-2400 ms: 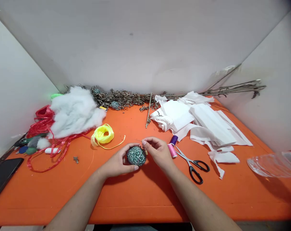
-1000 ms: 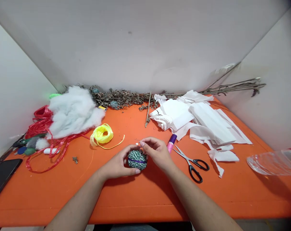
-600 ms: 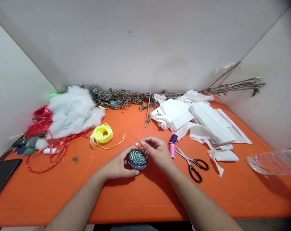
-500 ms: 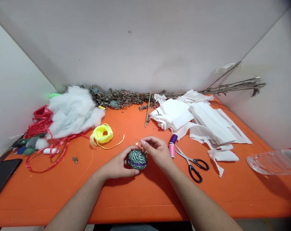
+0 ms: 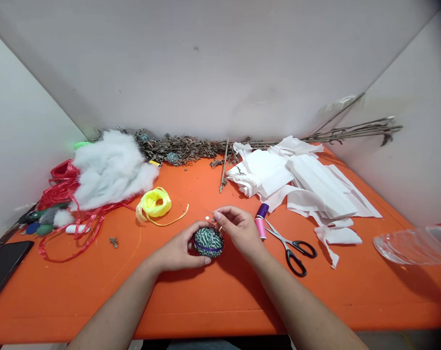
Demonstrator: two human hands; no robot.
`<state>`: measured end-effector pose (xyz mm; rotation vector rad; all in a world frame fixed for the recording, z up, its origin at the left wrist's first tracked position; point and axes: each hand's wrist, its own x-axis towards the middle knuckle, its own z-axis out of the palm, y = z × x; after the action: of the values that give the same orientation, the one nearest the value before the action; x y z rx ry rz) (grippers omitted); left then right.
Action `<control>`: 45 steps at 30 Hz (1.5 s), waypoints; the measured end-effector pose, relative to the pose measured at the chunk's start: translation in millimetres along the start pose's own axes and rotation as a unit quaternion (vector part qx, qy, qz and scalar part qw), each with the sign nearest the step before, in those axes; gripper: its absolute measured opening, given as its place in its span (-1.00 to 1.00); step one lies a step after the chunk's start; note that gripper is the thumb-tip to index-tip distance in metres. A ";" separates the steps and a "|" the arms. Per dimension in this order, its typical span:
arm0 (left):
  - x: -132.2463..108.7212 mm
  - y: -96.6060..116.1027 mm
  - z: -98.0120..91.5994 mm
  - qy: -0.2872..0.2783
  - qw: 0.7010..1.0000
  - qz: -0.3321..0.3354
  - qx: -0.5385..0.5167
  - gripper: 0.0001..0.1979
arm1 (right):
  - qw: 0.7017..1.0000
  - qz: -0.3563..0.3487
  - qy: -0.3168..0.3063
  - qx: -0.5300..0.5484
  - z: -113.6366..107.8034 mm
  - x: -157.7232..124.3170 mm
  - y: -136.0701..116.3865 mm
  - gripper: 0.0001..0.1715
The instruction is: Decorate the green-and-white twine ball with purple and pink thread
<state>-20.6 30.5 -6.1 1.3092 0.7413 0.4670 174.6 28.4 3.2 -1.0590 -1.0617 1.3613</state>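
My left hand [image 5: 182, 250] is curled around a ball of green-and-white twine [image 5: 208, 241] with a purple band about its middle. Its thumb lies along the near side of the ball and the fingers reach over the far side. Just above the ball, the thumb and forefinger of my right hand [image 5: 235, 227] are pinched on a thin needle [image 5: 208, 211], whose fine tip points left. The right hand's other fingers curl close to the top right of the ball, and partly hide it. Any thread at the needle is too fine to make out.
Scissors [image 5: 291, 247] and purple and pink thread spools [image 5: 261, 221] lie right of my hands. Farther right are white paper sheets [image 5: 318, 184] and a clear plastic bottle [image 5: 413, 245]. Yellow ribbon [image 5: 155, 202], white stuffing [image 5: 111, 170], red ribbon [image 5: 62, 182] and a phone [image 5: 7, 265] lie left. Dried branches [image 5: 198, 148] line the back.
Almost nothing differs. Both hands keep their places, with the ball in the left and the needle pinched in the right.
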 end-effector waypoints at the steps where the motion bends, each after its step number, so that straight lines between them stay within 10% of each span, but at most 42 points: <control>1: -0.3 -0.1 0.1 -0.001 1.000 0.001 0.004 -0.30 | 1.000 0.003 0.002 -0.003 -0.1 0.5 0.5 -0.65; 45: -0.8 4.1 -0.2 0.047 0.997 0.036 0.046 -0.19 | 0.998 0.055 0.033 -0.003 2.0 3.9 -4.0 -0.59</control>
<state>-20.9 31.0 -2.0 1.4104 0.8035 0.5610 173.3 32.4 7.4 -1.1732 -0.9714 1.4003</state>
